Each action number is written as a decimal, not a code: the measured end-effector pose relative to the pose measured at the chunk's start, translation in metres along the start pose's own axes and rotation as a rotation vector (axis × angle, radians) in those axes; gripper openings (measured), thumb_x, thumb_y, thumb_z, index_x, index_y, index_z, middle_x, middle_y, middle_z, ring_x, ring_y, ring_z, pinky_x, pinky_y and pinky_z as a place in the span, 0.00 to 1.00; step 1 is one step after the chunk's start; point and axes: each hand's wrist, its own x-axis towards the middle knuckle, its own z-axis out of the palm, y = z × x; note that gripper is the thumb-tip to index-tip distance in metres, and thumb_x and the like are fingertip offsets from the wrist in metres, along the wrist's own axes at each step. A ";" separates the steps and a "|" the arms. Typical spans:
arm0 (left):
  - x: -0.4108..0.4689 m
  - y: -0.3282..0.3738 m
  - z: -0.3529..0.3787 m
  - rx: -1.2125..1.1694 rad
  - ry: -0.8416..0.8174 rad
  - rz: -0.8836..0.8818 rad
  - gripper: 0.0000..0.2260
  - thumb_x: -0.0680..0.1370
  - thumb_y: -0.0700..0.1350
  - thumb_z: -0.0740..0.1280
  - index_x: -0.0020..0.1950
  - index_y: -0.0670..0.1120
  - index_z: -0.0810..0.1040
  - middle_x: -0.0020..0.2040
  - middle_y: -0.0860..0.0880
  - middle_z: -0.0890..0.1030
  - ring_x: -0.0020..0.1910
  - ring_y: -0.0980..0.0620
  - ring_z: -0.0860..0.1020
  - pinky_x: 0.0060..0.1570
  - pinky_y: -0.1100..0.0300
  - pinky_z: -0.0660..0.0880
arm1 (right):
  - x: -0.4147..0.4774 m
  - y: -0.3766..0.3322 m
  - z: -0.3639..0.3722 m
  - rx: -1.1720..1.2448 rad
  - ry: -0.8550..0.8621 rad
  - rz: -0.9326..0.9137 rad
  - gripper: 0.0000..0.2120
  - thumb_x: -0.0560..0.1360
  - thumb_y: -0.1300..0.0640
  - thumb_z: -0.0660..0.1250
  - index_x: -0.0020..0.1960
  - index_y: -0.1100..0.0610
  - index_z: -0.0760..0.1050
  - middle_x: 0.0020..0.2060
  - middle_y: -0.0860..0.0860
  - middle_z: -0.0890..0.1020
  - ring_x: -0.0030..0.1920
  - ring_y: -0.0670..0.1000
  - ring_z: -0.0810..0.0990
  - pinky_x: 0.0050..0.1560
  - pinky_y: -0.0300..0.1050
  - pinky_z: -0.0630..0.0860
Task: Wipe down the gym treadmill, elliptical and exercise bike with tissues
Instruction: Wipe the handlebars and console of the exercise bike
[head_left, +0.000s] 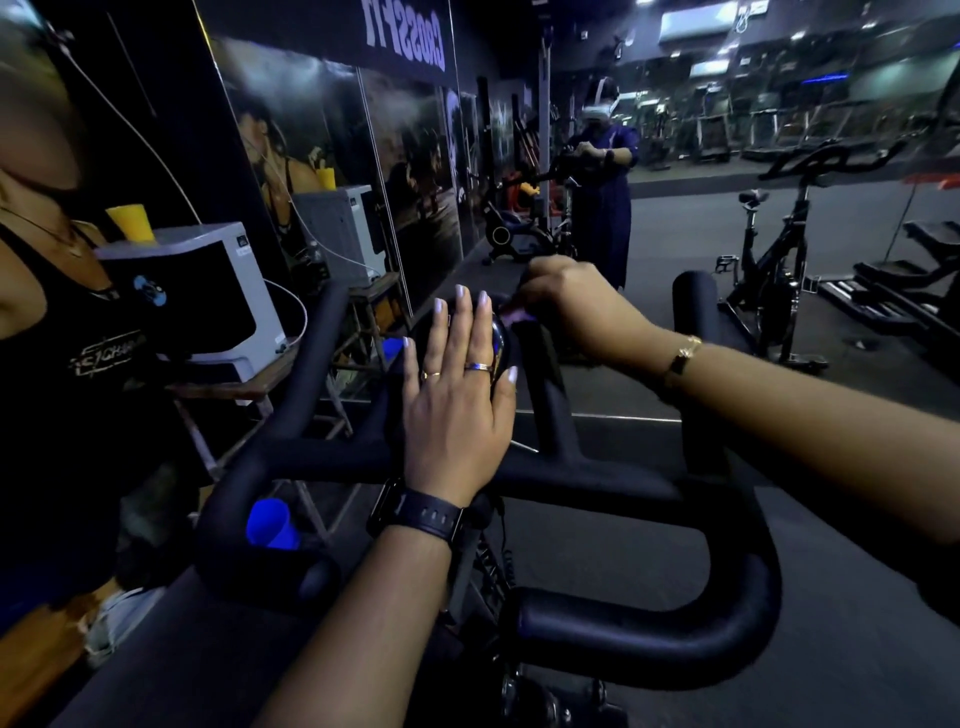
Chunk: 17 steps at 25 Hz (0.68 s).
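The exercise bike's handlebar (613, 483) is filling the near middle of the view, its centre post running toward the far side. At the post's far tip the right hand (576, 306) is curling round what looks like a pale tissue (514, 315), only a scrap of it showing. The left hand (457, 400) is lying flat with fingers straight, just left of the post, holding nothing. To do this well, the tissue should be wrapping the bar and travelling its whole length, curved grips included, while the flat hand is steadying the frame. A blue cup (272, 525) is sitting near left.
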 end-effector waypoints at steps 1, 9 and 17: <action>0.000 0.000 0.000 -0.003 0.001 0.003 0.30 0.80 0.55 0.50 0.80 0.48 0.48 0.79 0.53 0.43 0.77 0.56 0.42 0.75 0.46 0.46 | 0.015 0.004 0.005 -0.031 0.008 -0.009 0.13 0.74 0.52 0.67 0.43 0.62 0.83 0.42 0.58 0.80 0.43 0.60 0.80 0.42 0.54 0.79; 0.003 -0.003 0.000 -0.020 -0.021 0.008 0.30 0.80 0.56 0.50 0.80 0.48 0.49 0.79 0.53 0.43 0.78 0.55 0.42 0.75 0.47 0.46 | 0.059 0.001 0.023 -0.173 -0.105 -0.306 0.16 0.76 0.58 0.57 0.41 0.66 0.80 0.45 0.63 0.80 0.43 0.63 0.79 0.42 0.52 0.80; 0.002 -0.005 0.000 -0.007 -0.030 0.006 0.30 0.80 0.56 0.49 0.80 0.48 0.49 0.78 0.53 0.42 0.78 0.54 0.43 0.76 0.45 0.47 | -0.037 -0.041 -0.001 -0.193 -0.031 0.098 0.08 0.75 0.61 0.68 0.50 0.62 0.83 0.43 0.59 0.76 0.42 0.62 0.79 0.38 0.50 0.76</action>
